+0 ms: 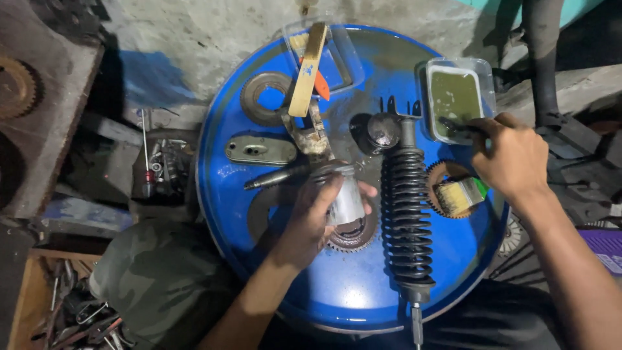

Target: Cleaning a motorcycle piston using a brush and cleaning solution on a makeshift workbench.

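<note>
My left hand grips a grey metal cylinder part above the blue drum top. A dark spring and shaft stick out to the left of that part. My right hand holds a thin dark tool whose tip dips into a clear plastic tub of green liquid. A black coil shock absorber lies lengthwise between my hands. A paintbrush rests on a toothed sprocket under my right hand.
On the drum also lie a ring gear, a grey oval cover plate, a wooden-handled tool, a round cap and a gear. Loose tools fill a box at the lower left. Concrete floor surrounds the drum.
</note>
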